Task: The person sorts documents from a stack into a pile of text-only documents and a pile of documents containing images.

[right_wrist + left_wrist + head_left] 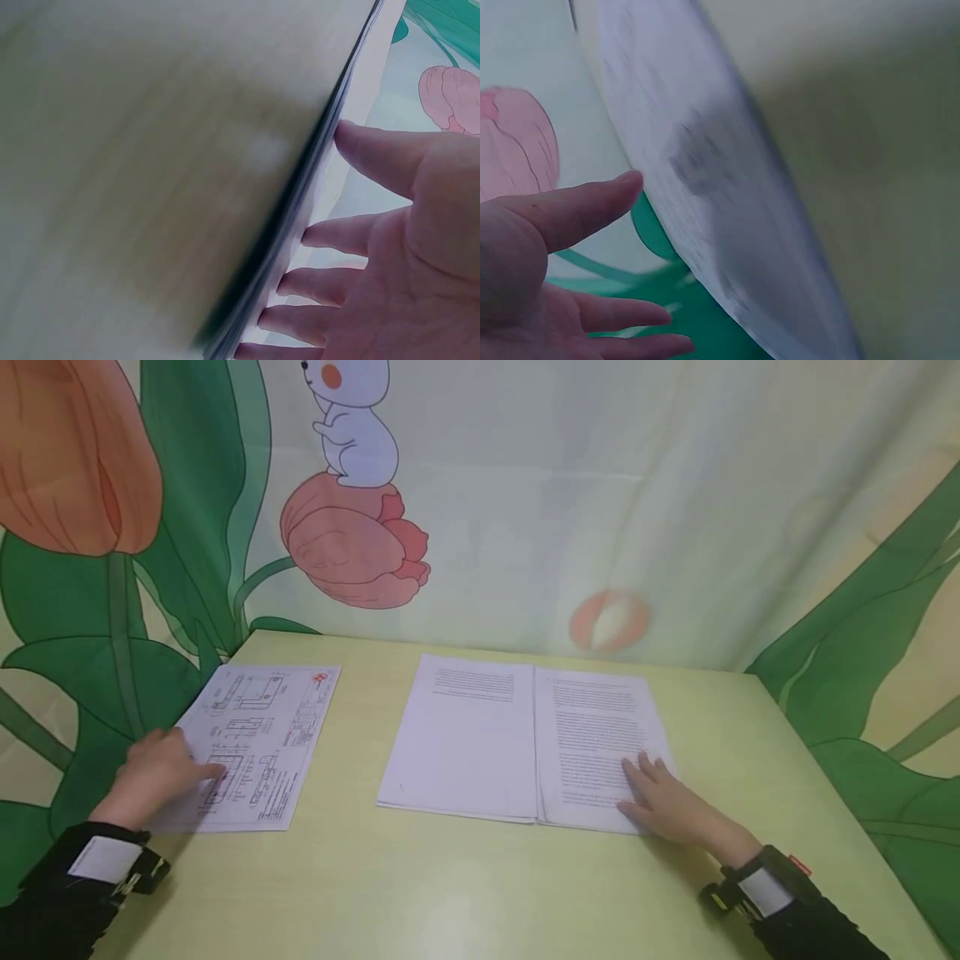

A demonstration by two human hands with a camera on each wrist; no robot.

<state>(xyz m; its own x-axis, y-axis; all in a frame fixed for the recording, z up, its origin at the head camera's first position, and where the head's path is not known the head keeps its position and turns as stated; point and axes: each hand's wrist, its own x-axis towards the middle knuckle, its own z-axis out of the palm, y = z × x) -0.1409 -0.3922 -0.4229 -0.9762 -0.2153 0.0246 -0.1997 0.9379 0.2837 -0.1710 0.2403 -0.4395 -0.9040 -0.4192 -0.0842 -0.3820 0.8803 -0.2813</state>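
Note:
My left hand (157, 772) is over the left edge of a sheet with technical drawings (303, 760), its thumb pointing inward across the page. In the left wrist view the thumb and fingers (630, 313) look relaxed and extended. My right hand (667, 802) rests its spread fingertips on the lower right part of a text-filled paper stack (592, 718). The right wrist view shows those fingers (322, 285) straight along the edge of the layered sheets (289, 202). Against that stack's left side lies another paper stack (465, 760), with a few lines of print near its top.
Everything lies on a pale yellow table (450, 893). Behind it hangs a light curtain (510, 527) printed with tulips, leaves and a white animal. A strip of bare tabletop separates the drawing sheet from the two text stacks.

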